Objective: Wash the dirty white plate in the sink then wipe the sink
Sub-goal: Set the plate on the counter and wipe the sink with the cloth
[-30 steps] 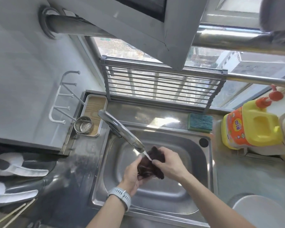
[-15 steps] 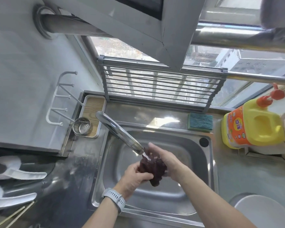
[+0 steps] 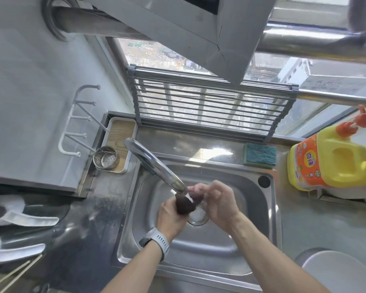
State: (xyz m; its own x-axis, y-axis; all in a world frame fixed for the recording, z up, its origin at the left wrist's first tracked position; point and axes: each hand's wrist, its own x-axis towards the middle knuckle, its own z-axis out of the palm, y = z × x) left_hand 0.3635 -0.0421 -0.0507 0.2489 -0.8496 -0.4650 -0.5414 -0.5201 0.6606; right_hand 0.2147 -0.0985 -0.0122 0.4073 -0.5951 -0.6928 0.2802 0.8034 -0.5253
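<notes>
Stainless steel sink basin fills the middle, with the curved chrome tap running water from ten o'clock. The round white plate rests on the counter at four o'clock, out of the basin. Left hand and right hand both clutch a dark brown wadded cloth beneath the stream, above the drain.
</notes>
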